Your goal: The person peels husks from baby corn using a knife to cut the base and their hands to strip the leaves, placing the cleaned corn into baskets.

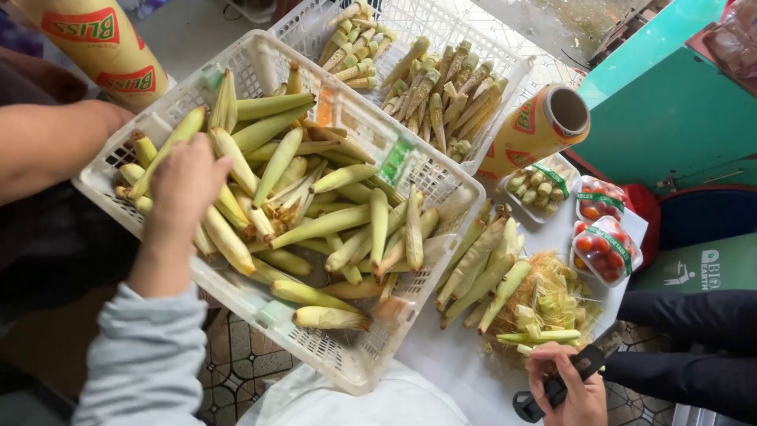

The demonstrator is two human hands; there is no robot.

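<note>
My left hand (pixel 186 188), in a grey sleeve, reaches into a white plastic basket (pixel 359 367) piled with husked baby corn ears (pixel 323 225). Its fingers curl down over the ears at the basket's left side; the fingertips are hidden, so a grip does not show. My right hand (pixel 564 388) is at the bottom right, closed round a black knife handle (pixel 574 375) beside a heap of corn silk and husk trimmings (pixel 546 304). Several unpeeled ears (pixel 479 268) lie on the white table between the basket and the heap.
A second white basket (pixel 493 55) of trimmed baby corn stands behind. Two cling film rolls (pixel 536 126) (pixel 102 43), a packed corn tray (pixel 538 189) and two cherry tomato packs (pixel 605 246) are on the right. Another person's bare arm (pixel 47 142) reaches in at left.
</note>
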